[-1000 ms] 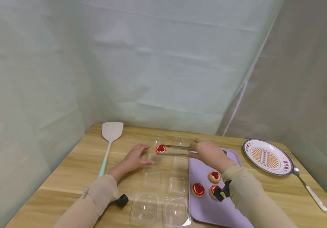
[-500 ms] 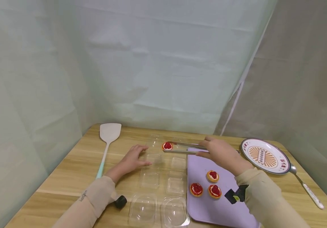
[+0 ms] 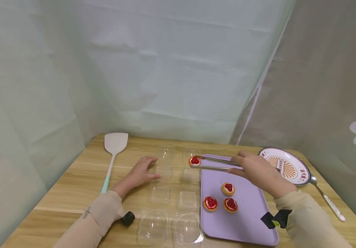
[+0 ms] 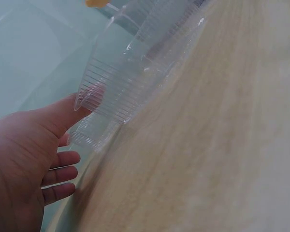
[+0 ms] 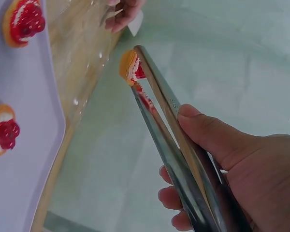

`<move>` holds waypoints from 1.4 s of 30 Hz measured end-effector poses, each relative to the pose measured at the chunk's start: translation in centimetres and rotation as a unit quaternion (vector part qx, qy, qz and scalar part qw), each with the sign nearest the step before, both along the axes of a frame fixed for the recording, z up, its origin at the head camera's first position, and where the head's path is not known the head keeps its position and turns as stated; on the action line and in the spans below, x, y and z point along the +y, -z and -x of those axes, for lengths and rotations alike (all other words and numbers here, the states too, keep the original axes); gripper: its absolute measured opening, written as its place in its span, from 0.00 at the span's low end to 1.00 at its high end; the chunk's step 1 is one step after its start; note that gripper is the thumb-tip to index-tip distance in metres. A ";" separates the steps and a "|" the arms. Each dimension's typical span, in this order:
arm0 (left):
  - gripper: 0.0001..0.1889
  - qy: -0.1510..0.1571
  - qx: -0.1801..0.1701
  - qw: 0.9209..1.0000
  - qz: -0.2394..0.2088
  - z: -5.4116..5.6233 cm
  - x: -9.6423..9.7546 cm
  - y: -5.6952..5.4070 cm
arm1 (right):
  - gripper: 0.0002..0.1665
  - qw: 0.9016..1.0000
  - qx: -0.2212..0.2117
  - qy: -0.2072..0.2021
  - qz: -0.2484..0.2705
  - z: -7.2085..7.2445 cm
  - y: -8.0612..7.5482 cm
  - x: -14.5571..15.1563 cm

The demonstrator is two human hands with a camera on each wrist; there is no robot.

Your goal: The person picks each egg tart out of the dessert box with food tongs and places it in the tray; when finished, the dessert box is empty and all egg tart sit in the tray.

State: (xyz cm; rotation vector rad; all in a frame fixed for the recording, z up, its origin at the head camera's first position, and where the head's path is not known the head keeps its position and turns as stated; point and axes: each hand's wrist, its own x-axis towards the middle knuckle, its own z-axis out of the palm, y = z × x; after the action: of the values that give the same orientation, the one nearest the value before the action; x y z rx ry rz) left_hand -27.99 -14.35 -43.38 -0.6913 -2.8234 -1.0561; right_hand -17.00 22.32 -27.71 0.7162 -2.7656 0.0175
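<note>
My right hand (image 3: 260,172) grips metal tongs (image 5: 169,125). Their tips pinch a small tart (image 3: 194,161) topped with white cream and red fruit, held up near the tray's far left corner. A smear of red marks one arm of the tongs. My left hand (image 3: 141,173) is beside clear plastic containers (image 3: 160,194), its thumb and fingers spread. In the left wrist view the thumb lies against or close to a ribbed container wall (image 4: 111,87); whether it touches cannot be told. Three more tarts, one of them nearest the front left (image 3: 210,203), sit on a lilac tray (image 3: 243,230).
A white spatula (image 3: 115,143) with a mint handle lies to the left. At the right are a patterned plate (image 3: 300,174) and a spoon (image 3: 328,199). Pale cloth (image 3: 178,69) hangs behind the wooden table (image 3: 69,193).
The right hand has moved right with the tongs and tart, from over the left container row to the right row by the tray. The left hand stays by the containers; the head view shifts slightly.
</note>
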 end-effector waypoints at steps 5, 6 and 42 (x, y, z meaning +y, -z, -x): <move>0.41 0.000 -0.002 1.000 0.003 0.1 0.0 0.0 | 0.17 1.000 -0.019 0.025 -0.003 -0.4 0.1 0.9; 0.41 0.000 0.000 1.000 0.005 0.2 0.0 0.0 | 0.17 0.999 -0.021 0.029 -0.005 -0.4 0.2 1.1; 0.41 -0.001 -0.005 1.000 -0.008 0.1 0.1 0.0 | 0.17 0.998 -0.023 0.054 -0.008 -2.4 6.3 5.1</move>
State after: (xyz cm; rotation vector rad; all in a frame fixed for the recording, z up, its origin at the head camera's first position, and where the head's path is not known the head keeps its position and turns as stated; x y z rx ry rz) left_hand -28.12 -14.28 -43.43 -0.6834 -2.8203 -1.0826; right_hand -14.64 27.47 -33.99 0.5774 -2.8470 -0.0109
